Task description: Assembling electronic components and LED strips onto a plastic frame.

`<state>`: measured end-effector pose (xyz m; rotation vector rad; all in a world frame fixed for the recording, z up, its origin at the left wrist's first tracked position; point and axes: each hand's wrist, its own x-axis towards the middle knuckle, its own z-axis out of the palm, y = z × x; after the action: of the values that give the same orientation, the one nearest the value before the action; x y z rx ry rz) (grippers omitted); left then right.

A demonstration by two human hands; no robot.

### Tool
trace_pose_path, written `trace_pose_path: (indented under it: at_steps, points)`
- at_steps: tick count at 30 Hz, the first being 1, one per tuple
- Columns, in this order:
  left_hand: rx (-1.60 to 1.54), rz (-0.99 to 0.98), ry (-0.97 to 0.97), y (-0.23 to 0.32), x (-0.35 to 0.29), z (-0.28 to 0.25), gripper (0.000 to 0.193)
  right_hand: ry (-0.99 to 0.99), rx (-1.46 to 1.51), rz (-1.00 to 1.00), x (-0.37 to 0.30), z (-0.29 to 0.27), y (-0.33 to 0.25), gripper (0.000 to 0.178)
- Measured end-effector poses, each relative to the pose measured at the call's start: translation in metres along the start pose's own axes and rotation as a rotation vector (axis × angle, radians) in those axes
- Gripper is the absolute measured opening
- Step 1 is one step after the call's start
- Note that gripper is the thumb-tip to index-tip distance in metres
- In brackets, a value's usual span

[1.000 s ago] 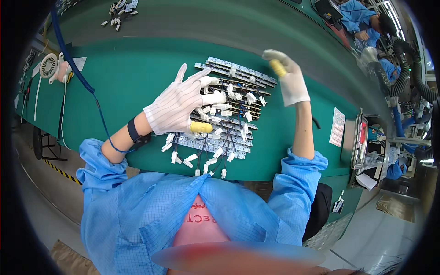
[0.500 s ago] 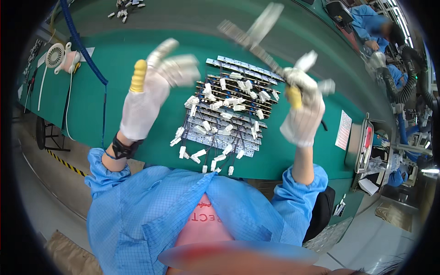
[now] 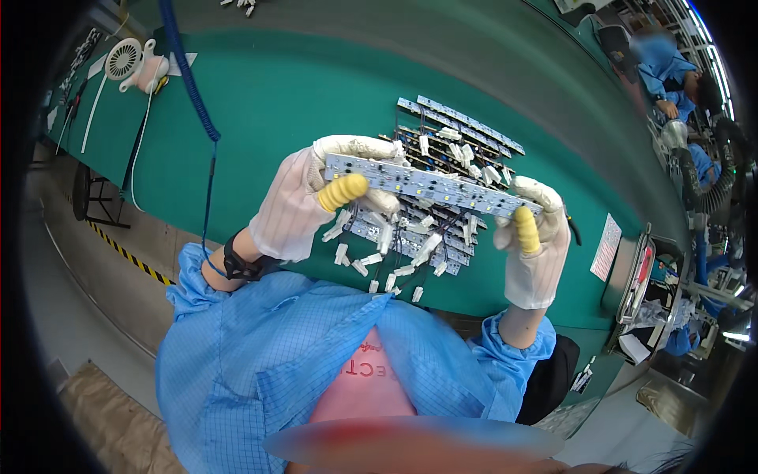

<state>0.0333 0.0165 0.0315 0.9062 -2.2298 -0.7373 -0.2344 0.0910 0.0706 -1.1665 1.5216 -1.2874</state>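
Note:
Between my two gloved hands I hold a long, narrow LED circuit board strip [image 3: 430, 186], its face with small components turned up. My left hand [image 3: 351, 178] grips the left end, with a yellow-covered thumb pressed on the near side. At the right end my right hand [image 3: 537, 217] is closed the same way, its thumb also in a yellow cover. Under the strip lies a stack of similar circuit boards [image 3: 466, 122] with white plug connectors [image 3: 426, 249] on short dark wires. The raised strip and my hands hide part of the stack.
A green mat [image 3: 260, 95] covers the bench. To the left are a small white fan [image 3: 125, 60] and a hanging blue coiled cord [image 3: 185, 79]. At right lie a printed sheet [image 3: 606, 246] and a metal tray [image 3: 628, 272]. Another person [image 3: 671, 75] sits at the far right.
The strip, waved blurred in my right hand before, is now lowered and level above the stack. My left hand, earlier raised with fingers spread, has closed on its left end.

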Motion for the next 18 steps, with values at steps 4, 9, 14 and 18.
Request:
trace_pose_path:
  at_steps: [4, 9, 14, 18]
  points:
    - [-0.885, -0.227, 0.131, 0.008, 0.006, 0.002, 0.053, -0.01, 0.181, 0.014, 0.002, -0.011, 0.009, 0.033]
    - [-0.479, -0.152, 0.102, 0.002, 0.003, -0.008, 0.052, -0.031, 0.21, 0.054, 0.003, -0.012, 0.009, 0.032]
    - [-0.502, -0.158, 0.1, 0.001, 0.002, -0.008, 0.051, 0.004, 0.264, -0.032, 0.001, -0.01, 0.01, 0.033]
    - [-0.346, -0.078, 0.114, 0.001, 0.004, -0.011, 0.05, 0.0, 0.223, -0.03, 0.0, -0.013, 0.008, 0.033]
